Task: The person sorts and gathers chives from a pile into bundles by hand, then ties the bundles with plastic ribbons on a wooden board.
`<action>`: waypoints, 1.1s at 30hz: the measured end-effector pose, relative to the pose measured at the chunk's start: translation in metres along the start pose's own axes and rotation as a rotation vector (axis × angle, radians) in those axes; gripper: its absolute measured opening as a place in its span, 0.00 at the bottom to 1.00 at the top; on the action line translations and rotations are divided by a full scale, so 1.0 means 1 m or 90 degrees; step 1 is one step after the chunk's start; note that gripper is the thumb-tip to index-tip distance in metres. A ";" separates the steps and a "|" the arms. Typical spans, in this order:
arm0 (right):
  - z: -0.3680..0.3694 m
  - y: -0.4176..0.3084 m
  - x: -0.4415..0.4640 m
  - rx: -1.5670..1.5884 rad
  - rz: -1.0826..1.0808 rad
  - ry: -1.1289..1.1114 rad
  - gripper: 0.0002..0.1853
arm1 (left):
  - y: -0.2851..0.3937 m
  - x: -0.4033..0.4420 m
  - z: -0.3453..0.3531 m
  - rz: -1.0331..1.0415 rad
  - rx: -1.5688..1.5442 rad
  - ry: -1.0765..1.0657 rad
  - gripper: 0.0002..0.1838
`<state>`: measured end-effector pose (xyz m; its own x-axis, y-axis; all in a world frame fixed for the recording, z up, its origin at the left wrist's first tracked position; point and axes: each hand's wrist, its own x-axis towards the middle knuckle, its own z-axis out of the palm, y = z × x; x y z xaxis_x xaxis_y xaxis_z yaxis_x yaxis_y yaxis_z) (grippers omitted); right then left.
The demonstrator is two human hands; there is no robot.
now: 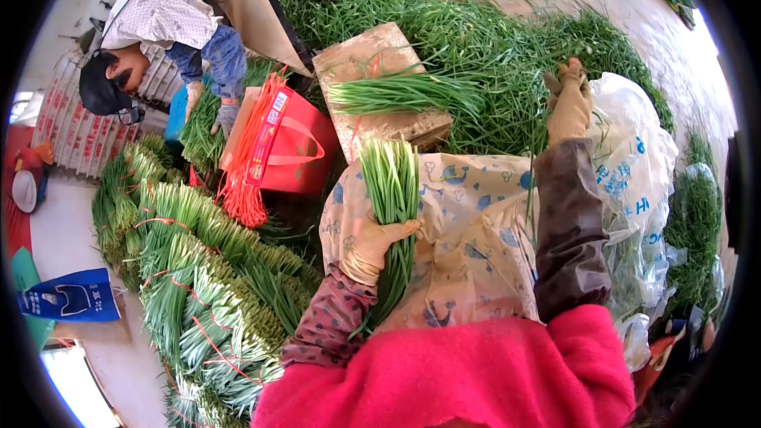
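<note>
One bunch [390, 182] in left fingers [404, 229], grip of right fingers [572, 70] unclear, board [366, 52], red bag [295, 176], plastic [632, 222]

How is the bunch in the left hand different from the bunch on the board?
The held bunch is gripped by the left hand, while the board bunch lies on the board, untouched. The held bunch's pale ends point toward the picture's top; the board bunch's point toward the picture's left side. Both are long, thin green stalks with paler ends.

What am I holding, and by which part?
Your left hand grips a bunch of chives around its green middle, pale ends pointing away. Whether your right hand holds anything can't be told.
</note>
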<state>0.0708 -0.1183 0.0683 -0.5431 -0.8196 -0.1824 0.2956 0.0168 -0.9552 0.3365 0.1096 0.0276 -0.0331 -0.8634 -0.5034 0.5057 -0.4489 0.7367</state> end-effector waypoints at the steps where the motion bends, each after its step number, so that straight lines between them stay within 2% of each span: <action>1: -0.005 0.006 0.004 -0.155 0.046 -0.082 0.21 | -0.005 0.006 -0.002 0.035 0.053 0.019 0.17; 2: -0.010 0.005 -0.004 -0.312 0.092 -0.162 0.22 | -0.009 0.011 -0.002 0.070 0.104 0.039 0.17; 4: 0.006 0.004 -0.070 -0.554 0.068 -0.373 0.27 | -0.012 0.014 0.004 0.094 0.098 0.036 0.19; 5: -0.008 0.052 -0.074 -0.317 0.062 -0.550 0.33 | -0.011 0.013 0.010 0.110 0.136 0.032 0.20; 6: -0.007 0.058 -0.097 -0.228 0.062 -0.652 0.41 | -0.007 0.011 0.016 0.126 0.176 0.028 0.22; 8: 0.001 0.082 -0.126 -0.055 0.143 -0.763 0.53 | -0.001 0.005 0.027 0.129 0.247 0.030 0.24; 10: 0.004 0.086 -0.139 -0.031 0.153 -0.788 0.51 | -0.004 0.001 0.033 0.207 0.450 0.069 0.31; 11: 0.006 0.083 -0.138 -0.028 0.153 -0.788 0.51 | 0.001 -0.003 0.030 0.186 0.386 -0.013 0.34; 12: 0.007 0.078 -0.137 -0.039 0.222 -0.752 0.48 | 0.004 -0.003 0.024 0.186 0.387 -0.013 0.34; 13: 0.007 0.074 -0.135 -0.053 0.289 -0.716 0.45 | 0.004 0.000 0.017 0.175 0.310 -0.043 0.34; 14: 0.006 0.075 -0.132 -0.058 0.287 -0.719 0.45 | 0.007 0.001 0.015 0.165 0.230 -0.071 0.33; 16: 0.003 0.080 -0.129 -0.040 0.253 -0.754 0.40 | 0.010 0.001 0.016 0.160 0.233 -0.061 0.31; 18: 0.002 0.071 -0.131 -0.030 0.290 -0.755 0.38 | 0.007 0.002 0.016 0.131 0.114 -0.033 0.30; 20: 0.000 0.073 -0.130 0.030 0.323 -0.769 0.38 | 0.003 0.002 0.015 0.138 0.106 -0.026 0.26; 22: 0.003 0.073 -0.134 0.086 0.334 -0.771 0.39 | -0.003 0.005 0.013 0.219 0.204 0.024 0.22; 24: 0.006 0.070 -0.141 0.006 0.233 -0.747 0.38 | -0.001 0.005 0.016 0.175 0.187 0.034 0.20; 25: 0.010 0.067 -0.144 -0.097 0.222 -0.709 0.34 | -0.004 0.007 0.012 0.171 0.233 0.042 0.20; 27: 0.014 0.066 -0.149 -0.161 0.226 -0.670 0.31 | -0.003 0.010 0.013 0.171 0.280 0.047 0.19; 29: 0.016 0.066 -0.152 -0.217 0.207 -0.609 0.27 | 0.002 0.010 0.015 0.292 0.175 0.005 0.17; 30: 0.016 0.065 -0.153 -0.217 0.208 -0.612 0.27 | 0.007 0.012 0.016 0.293 0.174 0.008 0.17; 32: 0.017 0.056 -0.157 -0.310 0.175 -0.613 0.35 | 0.023 0.019 0.016 0.334 0.115 -0.004 0.20; 33: 0.018 0.045 -0.161 -0.339 0.144 -0.620 0.35 | 0.030 0.017 0.020 0.298 0.140 0.013 0.21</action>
<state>0.1860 0.0042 0.0595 0.3926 -0.8597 -0.3267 -0.1886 0.2724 -0.9435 0.3338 0.0764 0.0503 0.1709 -0.9797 -0.1048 0.2691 -0.0559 0.9615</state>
